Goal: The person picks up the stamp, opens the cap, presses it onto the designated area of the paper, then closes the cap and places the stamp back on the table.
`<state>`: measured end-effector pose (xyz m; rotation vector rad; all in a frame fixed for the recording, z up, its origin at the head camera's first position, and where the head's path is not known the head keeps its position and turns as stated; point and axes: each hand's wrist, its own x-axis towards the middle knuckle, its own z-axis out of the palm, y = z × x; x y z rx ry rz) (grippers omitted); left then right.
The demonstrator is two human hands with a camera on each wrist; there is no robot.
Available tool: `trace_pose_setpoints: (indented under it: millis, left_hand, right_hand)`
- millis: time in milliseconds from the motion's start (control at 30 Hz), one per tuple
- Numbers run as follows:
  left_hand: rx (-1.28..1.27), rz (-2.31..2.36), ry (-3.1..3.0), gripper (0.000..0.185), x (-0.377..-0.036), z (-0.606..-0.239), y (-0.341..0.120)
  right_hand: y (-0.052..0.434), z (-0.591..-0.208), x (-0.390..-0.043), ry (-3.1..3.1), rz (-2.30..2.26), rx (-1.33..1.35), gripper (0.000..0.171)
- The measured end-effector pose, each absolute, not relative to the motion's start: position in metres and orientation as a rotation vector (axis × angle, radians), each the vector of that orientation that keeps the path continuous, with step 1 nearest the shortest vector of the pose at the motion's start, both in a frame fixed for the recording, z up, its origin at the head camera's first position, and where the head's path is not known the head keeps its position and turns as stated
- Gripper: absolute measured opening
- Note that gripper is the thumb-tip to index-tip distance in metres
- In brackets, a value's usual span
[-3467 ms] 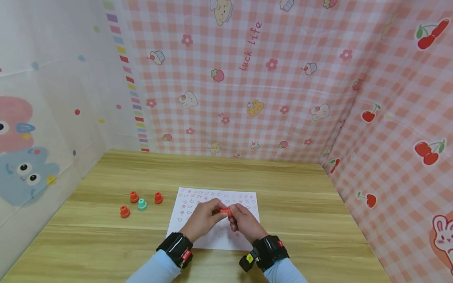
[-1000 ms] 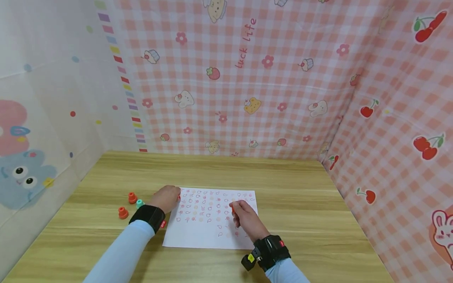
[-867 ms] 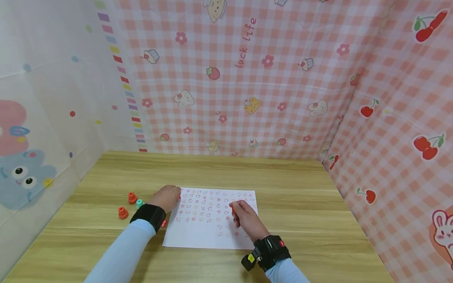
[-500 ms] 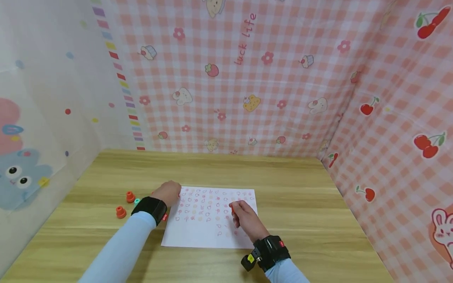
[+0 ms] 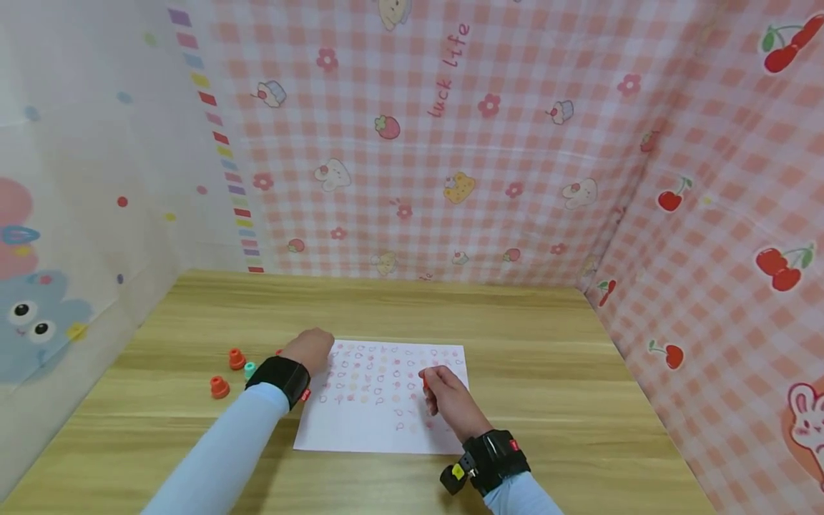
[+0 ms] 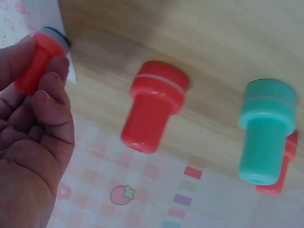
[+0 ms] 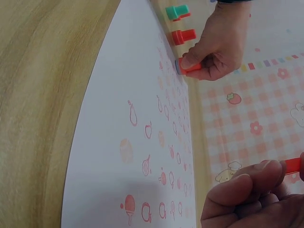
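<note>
Since 3.5 seconds ago, the two hands have parted: then both met over one red piece at centre frame. Now the left hand [image 5: 313,349] sits at the upper-left corner of the stamped paper [image 5: 360,429], fingers curled, pinching a red stamp cap [image 6: 40,57] against the paper's edge. The right hand [image 5: 445,398] rests on the paper's right half, fingers curled round a red stamp [image 5: 425,384].

On the tabletop [image 5: 547,400], left of the paper: a red stamper [image 6: 153,112] just beside the left hand, a teal stamper [image 5: 249,370] and two orange-red stampers [image 5: 219,387]. The left wrist partly hides the nearest.
</note>
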<state>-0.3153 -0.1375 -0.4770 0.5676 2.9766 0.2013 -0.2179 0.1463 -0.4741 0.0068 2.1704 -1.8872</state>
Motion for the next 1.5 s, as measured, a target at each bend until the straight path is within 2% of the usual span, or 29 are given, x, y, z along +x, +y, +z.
trace_pose_setpoints:
  millis: [767, 900, 1000, 1167, 1267, 1500]
  left_hand:
    - [0.467, 0.277, 2.980, 0.015, -0.308, -0.483, -0.137]
    - [0.556, 0.194, 2.987, 0.011, -0.311, -0.481, -0.139]
    - [0.640, 0.185, 3.013, 0.001, -0.310, -0.463, -0.142]
    - [0.628, 0.534, 3.102, 0.006, -0.301, -0.420, -0.140]
    - [0.614, 0.797, 3.122, 0.009, -0.291, -0.407, -0.131]
    - [0.554, 1.357, 3.003, 0.017, -0.257, -0.417, -0.108]
  right_hand:
    - [0.153, -0.471, -0.212, 2.182, -1.886, -0.038, 0.043]
    - [0.152, -0.471, -0.213, 2.178, -1.897, -0.028, 0.043]
    - [0.152, -0.471, -0.213, 2.171, -1.907, -0.033, 0.043]
    - [0.151, -0.473, -0.213, 2.168, -1.910, -0.020, 0.044]
    - [0.151, -0.474, -0.213, 2.160, -1.917, -0.010, 0.045]
    - [0.149, -0.471, -0.215, 2.118, -1.942, -0.026, 0.042]
